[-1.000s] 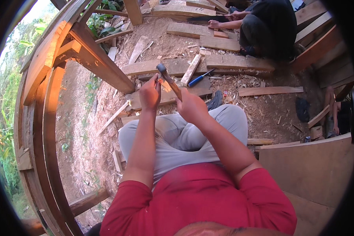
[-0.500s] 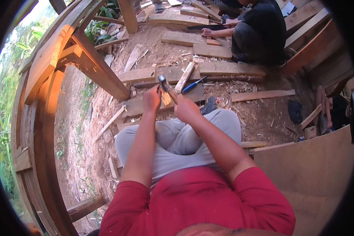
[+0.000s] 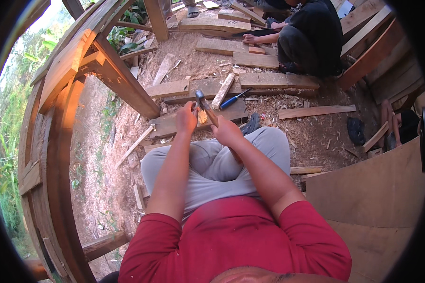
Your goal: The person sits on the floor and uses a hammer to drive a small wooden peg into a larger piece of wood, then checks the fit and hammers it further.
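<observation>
My right hand is wrapped round the wooden handle of a hammer. The metal head points away from me and to the left. Just left of that head, my left hand is closed in a pinch above a wooden board; whatever sits between its fingertips is too small to make out. A yellowish patch of wood shows between the hands. Beyond my right hand lies a blue-handled tool with a thin dark shaft, beside a short wooden stick.
Several planks lie across the chip-strewn ground ahead. At the far right a crouching person holds a dark saw blade. A timber frame rises on my left, and a plywood sheet stands near on the right.
The hammer head has shifted slightly right and stays close to my left hand. Both hands keep nearly the same place, with the left fingers turned a little. The whole view has moved slightly.
</observation>
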The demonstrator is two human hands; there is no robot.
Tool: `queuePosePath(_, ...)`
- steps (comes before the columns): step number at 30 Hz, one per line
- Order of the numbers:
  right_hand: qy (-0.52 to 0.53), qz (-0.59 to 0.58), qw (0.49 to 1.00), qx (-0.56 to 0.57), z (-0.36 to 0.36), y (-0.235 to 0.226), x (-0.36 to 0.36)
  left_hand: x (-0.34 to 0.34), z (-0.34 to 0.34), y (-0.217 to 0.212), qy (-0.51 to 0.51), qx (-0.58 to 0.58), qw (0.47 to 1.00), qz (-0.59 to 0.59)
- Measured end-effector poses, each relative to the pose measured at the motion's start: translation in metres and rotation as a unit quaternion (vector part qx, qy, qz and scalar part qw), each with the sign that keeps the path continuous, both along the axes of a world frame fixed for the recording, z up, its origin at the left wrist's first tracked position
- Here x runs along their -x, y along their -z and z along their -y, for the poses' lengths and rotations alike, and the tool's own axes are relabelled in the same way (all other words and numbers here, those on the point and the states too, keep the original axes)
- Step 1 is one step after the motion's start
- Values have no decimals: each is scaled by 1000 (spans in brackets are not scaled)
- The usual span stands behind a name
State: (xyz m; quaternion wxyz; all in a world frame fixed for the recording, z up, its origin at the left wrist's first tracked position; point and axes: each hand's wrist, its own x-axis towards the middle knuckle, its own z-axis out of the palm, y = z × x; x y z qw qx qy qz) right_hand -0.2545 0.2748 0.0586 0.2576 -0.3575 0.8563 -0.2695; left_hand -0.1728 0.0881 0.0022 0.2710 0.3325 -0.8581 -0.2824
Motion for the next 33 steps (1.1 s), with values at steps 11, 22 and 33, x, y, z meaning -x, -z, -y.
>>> queuePosePath(11, 17, 13, 999, 40, -10, 14, -3, 1, -7, 0, 0, -2, 1000, 13)
queuePosePath(22, 27, 166, 981, 96, -14, 30, 16, 6, -12, -6, 11, -7, 1000, 15)
queuePosePath(33, 31, 40, 996, 80, -17, 13, -3, 8, -12, -12, -3, -2, 999, 34)
